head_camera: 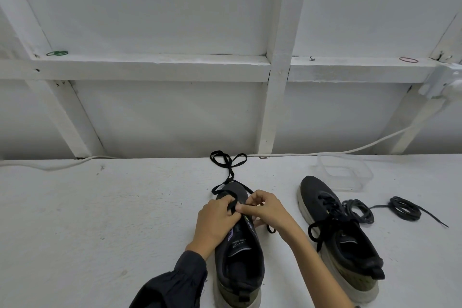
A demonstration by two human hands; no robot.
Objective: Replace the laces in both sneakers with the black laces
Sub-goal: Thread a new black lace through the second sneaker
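Observation:
A dark sneaker [238, 265] with a white sole stands in front of me, toe pointing away. My left hand [216, 222] pinches a flat black lace [228, 165] over the eyelets near the toe. My right hand [265, 210] pinches the lace on the shoe's right side, fingers curled. The lace runs forward and lies in loops on the table near the wall. A second dark sneaker [342, 237] stands to the right, laced with a black lace. Two coils of dark grey round laces [405, 209] lie right of it.
A clear plastic container [343, 172] sits behind the right sneaker. A white cable [375, 144] runs along the wall base to a fitting at the right. The white table [100, 220] stretches left. A green band [57, 53] and a red band [408, 59] lie on the wall ledge.

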